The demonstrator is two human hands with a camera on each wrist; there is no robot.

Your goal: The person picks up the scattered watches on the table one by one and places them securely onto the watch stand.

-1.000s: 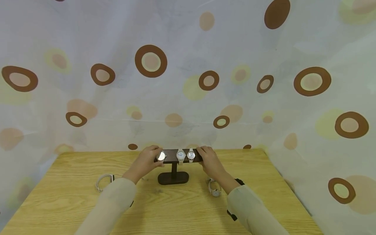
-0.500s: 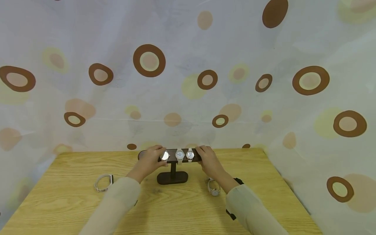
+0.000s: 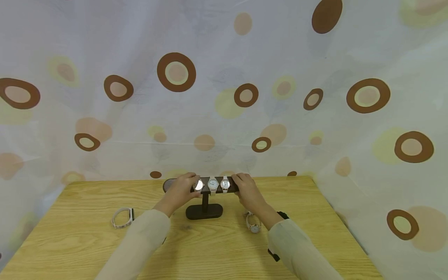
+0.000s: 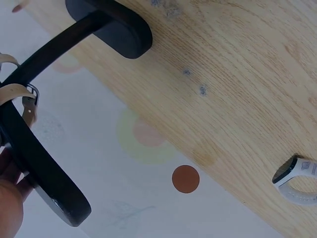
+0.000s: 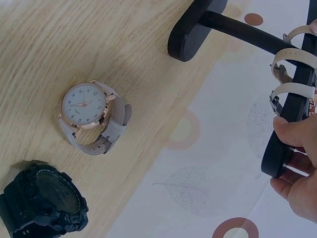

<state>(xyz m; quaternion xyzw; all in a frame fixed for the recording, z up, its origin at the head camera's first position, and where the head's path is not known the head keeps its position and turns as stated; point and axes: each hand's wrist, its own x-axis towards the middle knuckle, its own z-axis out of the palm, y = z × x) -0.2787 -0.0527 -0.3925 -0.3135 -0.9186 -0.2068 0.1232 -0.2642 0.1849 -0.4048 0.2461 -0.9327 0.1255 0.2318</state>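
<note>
In the head view a dark watch stand (image 3: 204, 211) stands on the table, and three wristwatches hang on its crossbar. My left hand (image 3: 180, 191) curls over the bar and pinches the leftmost watch (image 3: 198, 185) at its side. The bar's left end shows beyond that hand. Next to it sit a white-faced watch (image 3: 212, 184) and a smaller pale-strapped watch (image 3: 225, 184). My right hand (image 3: 247, 191) grips the bar's right end, thumb and fingers round it in the right wrist view. Much of the left hand is out of frame in the left wrist view.
A white-strapped smart band (image 4: 302, 167) lies on the left of the wooden table (image 3: 210, 252). To the right, near my forearm, are a rose-gold watch (image 5: 85, 105) and a bulky black digital watch (image 5: 47, 201). A patterned sheet (image 3: 217, 124) hangs behind the table.
My left hand has moved right along the bar with the leftmost watch, closer to the middle one. The bar's left end has come into sight. My right hand keeps its hold.
</note>
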